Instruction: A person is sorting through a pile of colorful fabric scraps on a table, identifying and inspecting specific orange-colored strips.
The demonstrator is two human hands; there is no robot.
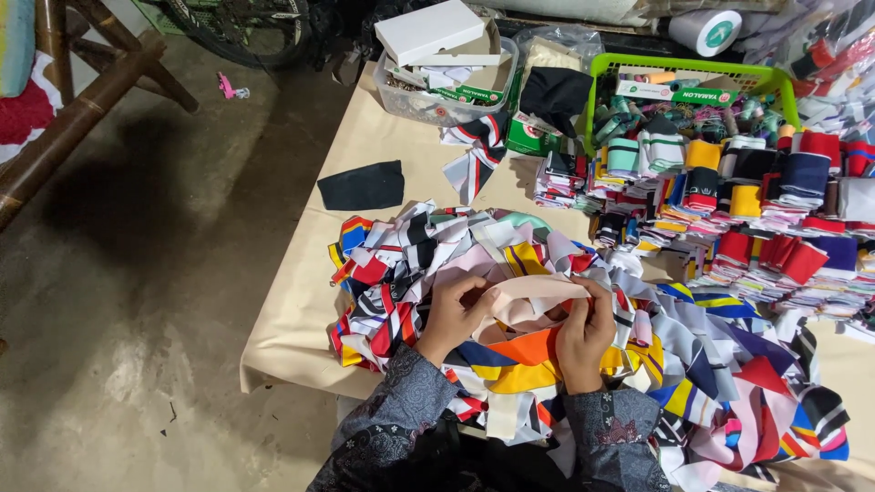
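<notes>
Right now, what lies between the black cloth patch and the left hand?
In the head view, the striped strip pile lies between the black cloth patch and the left hand.

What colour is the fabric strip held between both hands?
Pale peach-pink, plain; the strip shows best in the head view.

Two hands (456, 314) (583, 333), one green basket (693, 66), one clear tub (437, 105) — one black cloth patch (362, 186).

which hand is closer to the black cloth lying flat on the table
Left. The left hand grips the pale pink strip below and to the right of the black cloth. The right hand holds the strip's other end, farther right and farther from the cloth.
</notes>
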